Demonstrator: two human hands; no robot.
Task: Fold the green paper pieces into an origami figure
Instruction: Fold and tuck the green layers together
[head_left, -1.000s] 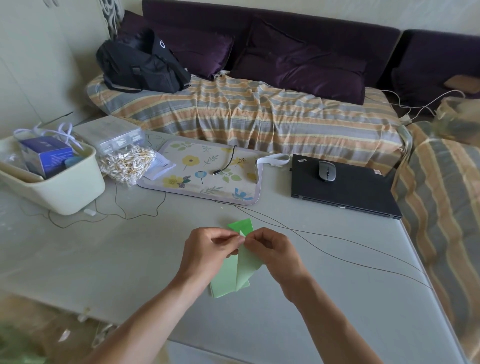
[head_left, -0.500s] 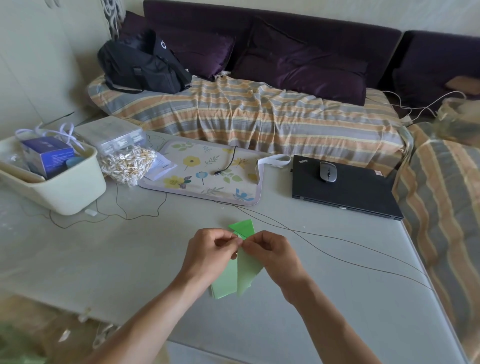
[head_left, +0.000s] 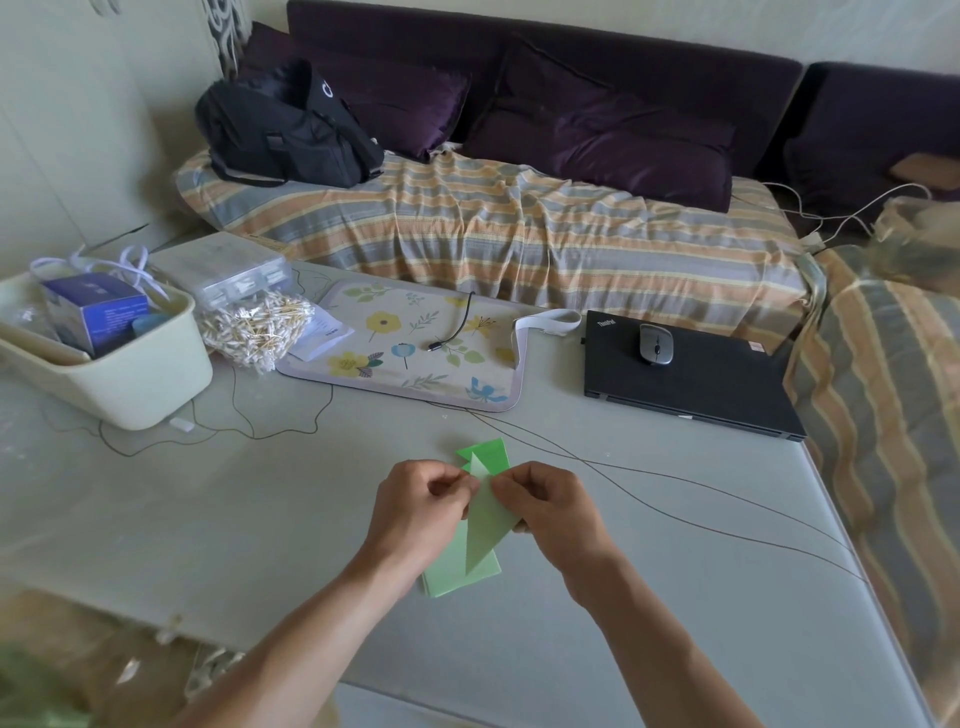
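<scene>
Pinching a pale green paper piece (head_left: 485, 525) between them, the left hand (head_left: 418, 512) and right hand (head_left: 550, 506) hold it just above the grey table (head_left: 260, 519), over more green sheets (head_left: 452, 577) lying flat, with a brighter green piece (head_left: 491, 453) beyond the fingers.

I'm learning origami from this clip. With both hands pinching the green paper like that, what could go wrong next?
Both the left hand and right hand pinch the pale green paper piece in the air, unsupported, so the crease may drift crooked. The darker green piece and the green sheets lie loose beneath; a wrist could nudge them. The thin cable nearby could snag.
</scene>
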